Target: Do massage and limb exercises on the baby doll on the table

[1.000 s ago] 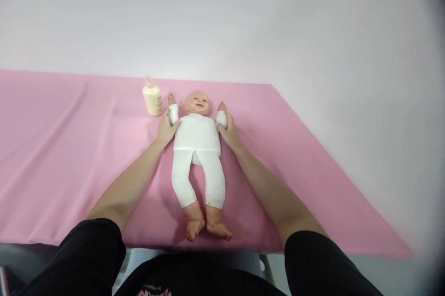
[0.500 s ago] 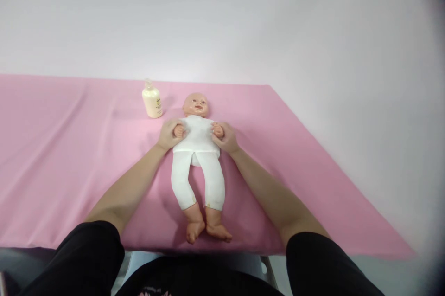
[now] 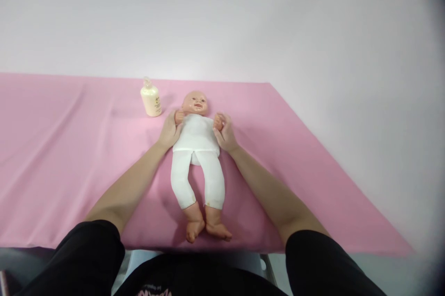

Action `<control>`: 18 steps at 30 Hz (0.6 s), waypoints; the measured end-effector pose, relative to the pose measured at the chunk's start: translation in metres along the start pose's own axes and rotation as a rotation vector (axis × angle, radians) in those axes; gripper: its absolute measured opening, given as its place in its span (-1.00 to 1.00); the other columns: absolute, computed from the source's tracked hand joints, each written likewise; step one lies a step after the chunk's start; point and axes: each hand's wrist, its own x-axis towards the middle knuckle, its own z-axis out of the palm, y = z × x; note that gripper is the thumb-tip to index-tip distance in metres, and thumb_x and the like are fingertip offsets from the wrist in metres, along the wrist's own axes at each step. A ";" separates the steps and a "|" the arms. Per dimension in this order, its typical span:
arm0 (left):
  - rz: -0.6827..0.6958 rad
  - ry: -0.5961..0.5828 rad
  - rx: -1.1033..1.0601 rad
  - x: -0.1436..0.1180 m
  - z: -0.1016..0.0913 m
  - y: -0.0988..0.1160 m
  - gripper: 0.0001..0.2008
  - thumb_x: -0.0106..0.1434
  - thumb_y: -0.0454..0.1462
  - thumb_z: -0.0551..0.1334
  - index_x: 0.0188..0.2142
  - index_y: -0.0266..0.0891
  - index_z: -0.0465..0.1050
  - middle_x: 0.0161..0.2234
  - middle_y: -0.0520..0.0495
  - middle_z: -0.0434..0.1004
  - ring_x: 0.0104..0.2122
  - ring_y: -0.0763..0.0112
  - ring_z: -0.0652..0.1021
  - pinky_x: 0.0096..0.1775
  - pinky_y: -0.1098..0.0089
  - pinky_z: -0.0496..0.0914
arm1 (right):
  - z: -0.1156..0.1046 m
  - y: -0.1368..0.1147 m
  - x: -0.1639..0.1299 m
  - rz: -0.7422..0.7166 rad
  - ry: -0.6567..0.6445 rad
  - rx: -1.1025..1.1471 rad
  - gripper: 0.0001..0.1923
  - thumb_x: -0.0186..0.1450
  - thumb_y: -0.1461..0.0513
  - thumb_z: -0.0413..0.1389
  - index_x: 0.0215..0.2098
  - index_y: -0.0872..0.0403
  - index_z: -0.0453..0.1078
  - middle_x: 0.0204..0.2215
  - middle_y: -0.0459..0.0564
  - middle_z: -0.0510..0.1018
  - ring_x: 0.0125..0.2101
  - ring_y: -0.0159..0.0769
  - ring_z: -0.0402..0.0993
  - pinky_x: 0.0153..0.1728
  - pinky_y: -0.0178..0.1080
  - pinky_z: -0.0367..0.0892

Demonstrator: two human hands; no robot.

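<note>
Doll (image 3: 197,147): supine, mid-desk, head far, feet near edge, white suit.
Handling note: keep doll arms moving evenly both sides, gentle pressure, torso flat.
Left hand (image 3: 169,131): grip curled round doll's arm, at shoulder.
Right hand (image 3: 225,133): grip likewise closed on other arm.
Bottle (image 3: 150,98): upright, near head, apart.
Desk (image 3: 69,147): pink cloth.

left hand (image 3: 169,130): arm stretched forward, fingers curled | right hand (image 3: 225,133): arm stretched forward, fingers curled
</note>
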 end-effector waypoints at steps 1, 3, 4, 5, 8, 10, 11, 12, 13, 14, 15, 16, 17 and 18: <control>-0.033 0.007 -0.020 0.001 0.002 -0.002 -0.32 0.45 -0.02 0.06 0.40 -0.34 -0.06 0.36 -0.49 0.16 0.39 -0.03 0.23 0.36 -0.08 0.13 | 0.001 0.001 0.001 0.042 0.009 -0.012 -0.30 0.44 -0.04 -0.04 0.43 0.03 -0.08 0.30 0.25 0.27 0.35 -0.03 0.22 0.38 0.14 0.18; -0.088 0.012 -0.055 0.002 0.004 -0.007 -0.26 0.47 -0.03 0.04 0.45 -0.33 -0.21 0.46 -0.46 -0.06 0.47 -0.01 0.03 0.42 -0.07 -0.02 | 0.001 0.001 0.003 0.114 0.004 -0.046 -0.28 0.47 -0.08 -0.14 0.46 0.04 -0.16 0.37 0.25 0.18 0.42 -0.03 0.08 0.44 0.17 0.04; -0.111 0.015 -0.067 0.002 0.005 -0.010 -0.25 0.47 -0.03 0.04 0.46 -0.32 -0.24 0.48 -0.44 -0.13 0.48 0.01 -0.03 0.43 -0.05 -0.06 | 0.001 0.002 0.005 0.147 -0.007 -0.058 -0.27 0.47 -0.10 -0.17 0.47 0.03 -0.19 0.40 0.24 0.13 0.44 -0.02 0.02 0.45 0.20 -0.01; -0.131 0.019 -0.077 0.002 0.006 -0.013 -0.24 0.46 -0.04 0.04 0.47 -0.31 -0.25 0.49 -0.41 -0.17 0.49 0.02 -0.07 0.44 -0.04 -0.08 | 0.001 0.002 0.006 0.176 -0.020 -0.064 -0.26 0.47 -0.11 -0.20 0.48 0.03 -0.20 0.43 0.22 0.10 0.46 0.00 -0.03 0.46 0.23 -0.05; -0.209 0.028 -0.081 0.001 0.006 -0.020 -0.25 0.44 -0.09 0.07 0.47 -0.31 -0.18 0.49 -0.37 -0.13 0.48 0.02 -0.04 0.44 -0.05 -0.08 | -0.001 0.006 0.010 0.246 -0.050 -0.056 -0.25 0.47 -0.12 -0.21 0.49 0.02 -0.17 0.46 0.16 0.04 0.47 0.03 -0.09 0.46 0.28 -0.10; -0.278 0.021 -0.066 0.001 0.005 -0.024 -0.29 0.41 -0.14 0.11 0.46 -0.29 -0.06 0.47 -0.36 -0.01 0.46 -0.01 0.07 0.43 -0.08 -0.03 | -0.002 0.009 0.011 0.271 -0.045 -0.053 -0.27 0.47 -0.11 -0.19 0.49 0.01 -0.12 0.46 0.14 0.08 0.46 0.01 -0.05 0.46 0.26 -0.08; -0.306 0.021 -0.059 0.000 0.004 -0.025 -0.32 0.40 -0.16 0.12 0.44 -0.27 0.01 0.45 -0.34 0.06 0.44 -0.02 0.12 0.42 -0.10 0.01 | -0.003 0.010 0.012 0.280 -0.039 -0.054 -0.28 0.46 -0.10 -0.17 0.48 0.00 -0.08 0.45 0.13 0.11 0.45 -0.01 -0.01 0.46 0.24 -0.06; -0.326 0.026 -0.055 0.000 0.004 -0.025 -0.34 0.39 -0.17 0.14 0.42 -0.25 0.08 0.43 -0.32 0.12 0.42 -0.03 0.17 0.41 -0.10 0.04 | -0.004 0.011 0.012 0.290 -0.032 -0.054 -0.30 0.46 -0.09 -0.15 0.47 -0.01 -0.04 0.43 0.13 0.16 0.44 -0.02 0.03 0.46 0.23 -0.04; -0.340 0.036 -0.055 0.000 0.003 -0.025 -0.36 0.38 -0.17 0.15 0.40 -0.22 0.13 0.40 -0.30 0.18 0.40 -0.04 0.23 0.40 -0.11 0.08 | -0.004 0.012 0.012 0.304 -0.027 -0.054 -0.31 0.46 -0.08 -0.14 0.46 -0.01 0.00 0.41 0.13 0.20 0.42 -0.01 0.08 0.45 0.22 -0.02; -0.353 0.044 -0.055 0.000 0.002 -0.024 -0.39 0.37 -0.17 0.16 0.38 -0.20 0.18 0.37 -0.29 0.26 0.37 -0.05 0.29 0.38 -0.12 0.13 | -0.005 0.012 0.012 0.321 -0.025 -0.050 -0.32 0.45 -0.08 -0.12 0.44 0.00 0.04 0.39 0.14 0.24 0.40 0.00 0.12 0.44 0.23 0.01; -0.372 0.044 -0.052 0.000 0.001 -0.023 -0.42 0.37 -0.16 0.16 0.35 -0.19 0.23 0.32 -0.28 0.34 0.32 -0.07 0.36 0.35 -0.14 0.18 | -0.006 0.013 0.012 0.341 -0.027 -0.044 -0.33 0.45 -0.07 -0.10 0.43 0.01 0.08 0.37 0.15 0.28 0.38 0.01 0.17 0.43 0.23 0.04; -0.399 0.035 -0.042 0.000 0.000 -0.021 -0.45 0.37 -0.14 0.16 0.32 -0.18 0.29 0.25 -0.28 0.44 0.25 -0.09 0.44 0.31 -0.17 0.24 | -0.006 0.013 0.012 0.368 -0.031 -0.035 -0.34 0.44 -0.06 -0.08 0.41 0.02 0.11 0.34 0.16 0.33 0.35 0.02 0.23 0.40 0.24 0.08; -0.430 0.018 -0.024 0.000 -0.001 -0.020 -0.48 0.38 -0.12 0.15 0.28 -0.18 0.34 0.17 -0.29 0.51 0.19 -0.12 0.50 0.26 -0.19 0.28 | -0.007 0.014 0.012 0.401 -0.035 -0.025 -0.35 0.43 -0.05 -0.06 0.39 0.03 0.15 0.31 0.17 0.38 0.31 0.03 0.29 0.38 0.24 0.13; -0.461 -0.003 0.002 0.001 -0.003 -0.018 -0.51 0.39 -0.10 0.14 0.25 -0.19 0.38 0.09 -0.29 0.57 0.12 -0.14 0.54 0.21 -0.21 0.32 | -0.007 0.015 0.011 0.440 -0.035 -0.013 -0.37 0.42 -0.04 -0.04 0.35 0.05 0.20 0.26 0.18 0.43 0.26 0.04 0.36 0.34 0.24 0.19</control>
